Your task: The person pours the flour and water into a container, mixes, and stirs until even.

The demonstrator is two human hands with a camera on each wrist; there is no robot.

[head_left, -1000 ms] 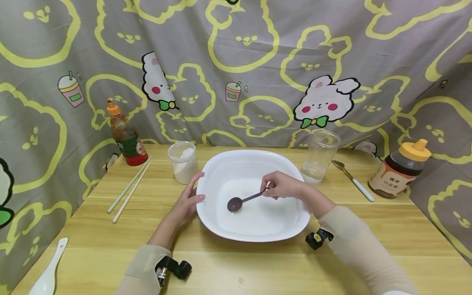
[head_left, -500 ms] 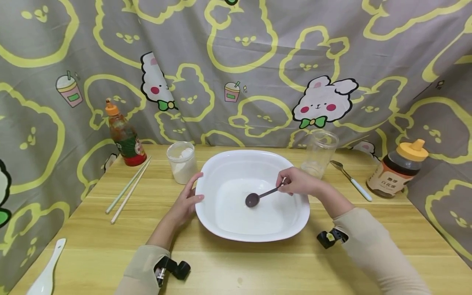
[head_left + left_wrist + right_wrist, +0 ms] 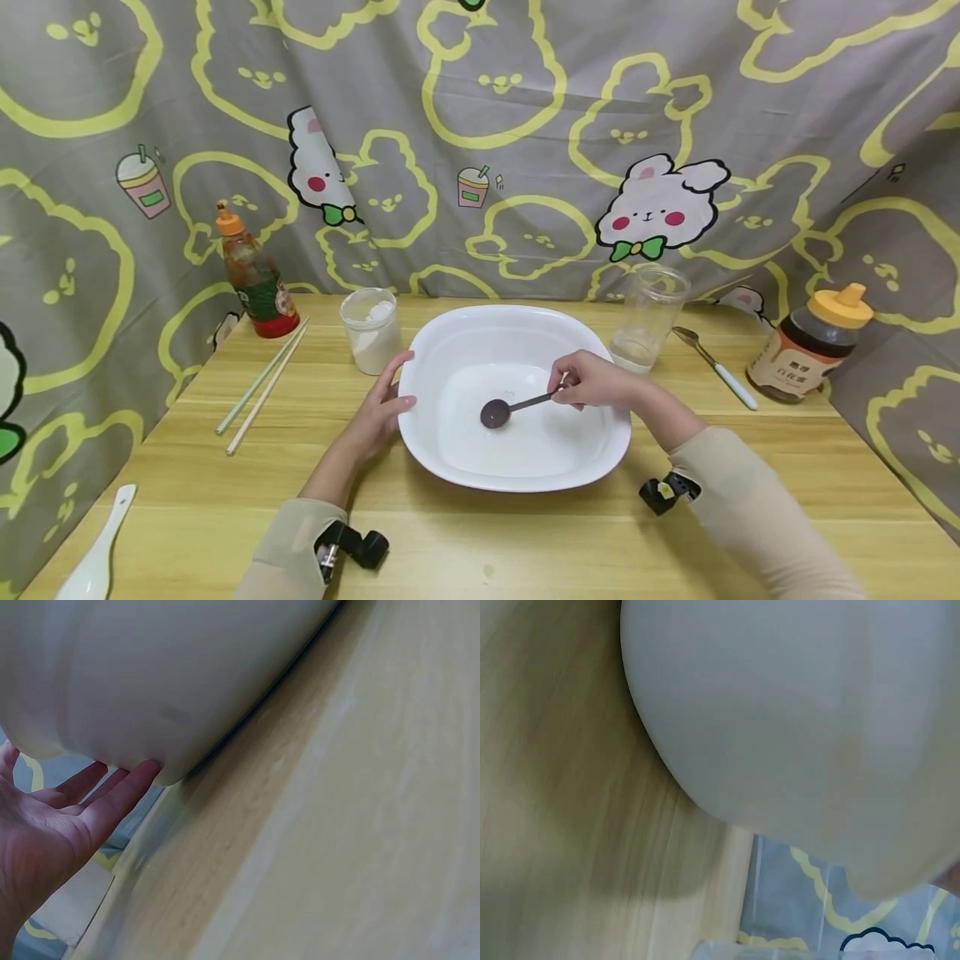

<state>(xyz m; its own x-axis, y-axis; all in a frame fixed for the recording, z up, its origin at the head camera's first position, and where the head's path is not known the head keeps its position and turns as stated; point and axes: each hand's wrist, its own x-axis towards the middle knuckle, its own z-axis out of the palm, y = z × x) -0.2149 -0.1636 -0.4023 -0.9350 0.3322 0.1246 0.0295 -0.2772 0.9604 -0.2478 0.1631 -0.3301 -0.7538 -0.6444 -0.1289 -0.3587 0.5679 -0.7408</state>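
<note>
A white basin [image 3: 450, 333] stands on the table in the middle of the head view. My left hand [image 3: 377, 417] holds its left rim, thumb over the edge; in the left wrist view several fingers [image 3: 120, 799] lie along the outer wall. My right hand [image 3: 592, 380] pinches the handle of a dark brown measuring spoon [image 3: 495, 414] over the inside of the basin. A glint shows in the spoon's bowl; whether it touches the basin's bottom I cannot tell. The right wrist view shows mostly the basin's outer wall [image 3: 742, 712], with the spoon hidden.
Behind the basin stand a jar of white powder [image 3: 372, 342] and a clear jar [image 3: 647, 321] with some liquid. Leftward are a red sauce bottle [image 3: 258, 287], chopsticks [image 3: 266, 387] and a white spoon [image 3: 97, 554]; rightward, a blue-handled spreader [image 3: 720, 371] and a honey bottle [image 3: 806, 350].
My right hand has swung the measuring spoon right across the basin, then partway back left. The left hand and the basin stay in place.
</note>
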